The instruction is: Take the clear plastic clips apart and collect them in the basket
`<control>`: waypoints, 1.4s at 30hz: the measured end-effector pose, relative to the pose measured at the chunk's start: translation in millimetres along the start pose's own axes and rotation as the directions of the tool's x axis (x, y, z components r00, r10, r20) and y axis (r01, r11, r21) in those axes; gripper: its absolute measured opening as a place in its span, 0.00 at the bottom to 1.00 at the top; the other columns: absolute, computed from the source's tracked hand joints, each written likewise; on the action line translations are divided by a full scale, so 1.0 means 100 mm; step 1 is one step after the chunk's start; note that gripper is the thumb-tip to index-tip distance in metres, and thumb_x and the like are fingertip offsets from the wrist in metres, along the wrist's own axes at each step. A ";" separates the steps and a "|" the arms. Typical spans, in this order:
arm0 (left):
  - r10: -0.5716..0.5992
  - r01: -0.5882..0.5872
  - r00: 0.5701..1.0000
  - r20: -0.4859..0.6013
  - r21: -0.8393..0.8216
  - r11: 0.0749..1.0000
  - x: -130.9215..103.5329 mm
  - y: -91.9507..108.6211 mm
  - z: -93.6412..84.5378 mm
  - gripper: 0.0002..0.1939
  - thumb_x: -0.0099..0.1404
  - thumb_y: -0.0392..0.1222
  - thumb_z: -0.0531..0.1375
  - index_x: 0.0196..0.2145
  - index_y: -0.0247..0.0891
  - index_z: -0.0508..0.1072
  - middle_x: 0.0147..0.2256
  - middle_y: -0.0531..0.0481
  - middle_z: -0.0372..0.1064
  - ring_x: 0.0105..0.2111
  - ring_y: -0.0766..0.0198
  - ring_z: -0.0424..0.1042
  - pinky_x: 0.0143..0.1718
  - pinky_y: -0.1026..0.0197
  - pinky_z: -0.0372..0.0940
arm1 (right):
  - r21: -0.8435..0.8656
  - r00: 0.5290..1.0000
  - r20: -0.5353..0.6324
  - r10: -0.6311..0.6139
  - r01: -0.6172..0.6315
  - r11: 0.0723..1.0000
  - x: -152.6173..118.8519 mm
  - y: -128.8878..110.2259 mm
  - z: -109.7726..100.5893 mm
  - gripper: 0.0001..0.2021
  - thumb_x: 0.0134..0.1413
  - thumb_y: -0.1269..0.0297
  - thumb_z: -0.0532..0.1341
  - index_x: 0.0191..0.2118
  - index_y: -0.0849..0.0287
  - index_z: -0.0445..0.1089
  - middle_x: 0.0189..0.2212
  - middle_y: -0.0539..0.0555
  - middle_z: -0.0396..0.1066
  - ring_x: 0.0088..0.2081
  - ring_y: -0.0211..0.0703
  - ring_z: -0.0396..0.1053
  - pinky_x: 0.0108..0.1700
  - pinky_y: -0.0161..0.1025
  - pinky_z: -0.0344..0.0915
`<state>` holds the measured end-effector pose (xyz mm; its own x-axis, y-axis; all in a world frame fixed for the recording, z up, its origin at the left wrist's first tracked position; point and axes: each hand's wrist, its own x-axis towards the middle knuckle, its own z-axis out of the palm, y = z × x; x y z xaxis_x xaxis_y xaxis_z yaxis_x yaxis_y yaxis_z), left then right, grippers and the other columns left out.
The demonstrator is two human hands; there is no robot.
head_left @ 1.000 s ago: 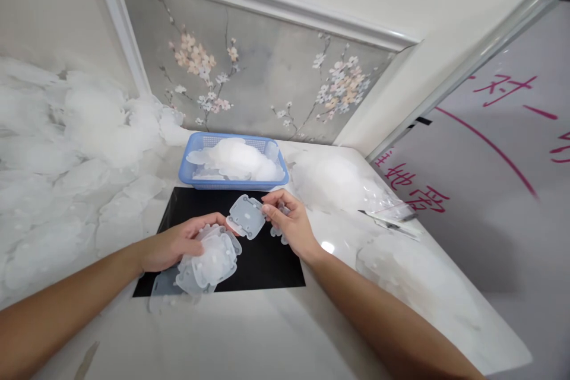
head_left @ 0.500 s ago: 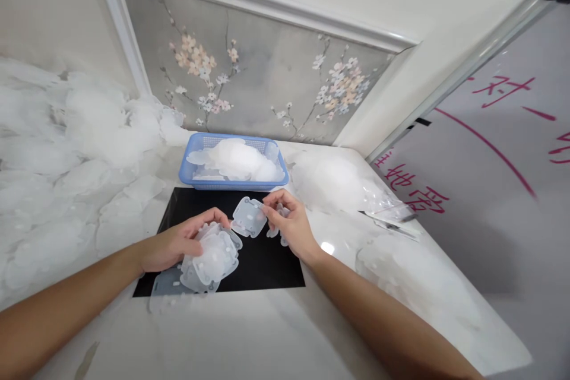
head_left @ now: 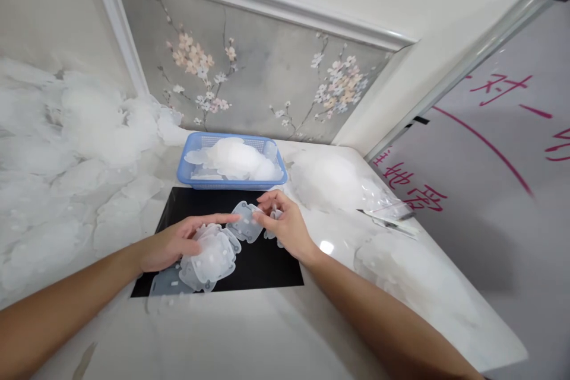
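My left hand is closed on a loose stack of frosted, translucent plastic pieces with wavy edges and small holes. Its index finger stretches out and touches a single thin plastic piece. That piece is pinched at its right edge between the thumb and fingers of my right hand. Several more plastic pieces are tucked under the same hand, partly hidden by it. Both hands are above a black mat. A further flat translucent piece shows beneath the stack at the mat's lower left.
Behind the mat stands a blue basket filled with similar pieces. A large heap covers the left side of the table. To the right are a bagged pile and another pile. A whiteboard borders the table's right side.
My left index finger has straightened and reached right onto the single piece. My right hand has shifted slightly left and down with that piece. The stack stays in my left hand.
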<state>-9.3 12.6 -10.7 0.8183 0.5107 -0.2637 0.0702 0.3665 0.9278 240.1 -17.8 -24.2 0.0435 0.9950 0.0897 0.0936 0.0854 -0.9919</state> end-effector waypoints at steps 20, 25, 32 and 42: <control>0.022 -0.024 0.999 -0.036 -0.069 0.997 0.00 -0.05 -0.05 0.42 0.53 0.42 0.70 0.64 0.45 0.64 0.37 0.48 0.74 0.33 0.62 0.70 0.33 0.67 0.64 | 0.251 0.993 -0.114 0.028 0.001 0.968 0.08 0.14 0.01 0.13 0.53 0.52 0.65 0.34 0.55 0.66 0.21 0.43 0.65 0.20 0.35 0.68 0.18 0.30 0.58; 0.021 -0.022 1.000 -0.022 -0.063 0.998 0.00 -0.04 -0.05 0.42 0.53 0.42 0.70 0.65 0.44 0.63 0.34 0.50 0.74 0.32 0.62 0.70 0.31 0.67 0.63 | 0.269 0.996 -0.045 0.078 -0.063 0.961 0.07 0.12 0.00 0.16 0.53 0.49 0.65 0.37 0.56 0.69 0.24 0.46 0.69 0.21 0.35 0.67 0.18 0.30 0.59; 0.071 -0.070 0.996 -0.050 0.019 0.997 0.00 -0.04 -0.04 0.40 0.55 0.46 0.69 0.64 0.45 0.63 0.55 0.43 0.71 0.47 0.53 0.73 0.41 0.63 0.68 | 0.255 0.989 0.041 0.145 -0.151 0.955 0.06 0.07 0.00 0.16 0.43 0.56 0.70 0.39 0.56 0.76 0.24 0.46 0.70 0.19 0.32 0.60 0.19 0.31 0.59; 0.069 -0.055 0.944 -0.322 0.053 0.997 0.06 0.02 0.01 0.36 0.54 0.45 0.71 0.58 0.45 0.65 0.55 0.41 0.72 0.46 0.53 0.75 0.41 0.60 0.71 | 0.410 0.958 -0.107 0.266 -0.202 0.890 0.13 0.11 -0.06 0.16 0.40 0.58 0.72 0.37 0.58 0.76 0.24 0.45 0.69 0.17 0.28 0.59 0.17 0.30 0.58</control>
<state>-3.6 16.0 -10.7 0.5937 0.7580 -0.2700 0.0553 0.2964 0.9535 248.0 -4.1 -33.2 0.1729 0.9704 -0.1686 -0.3332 -0.1034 -0.9372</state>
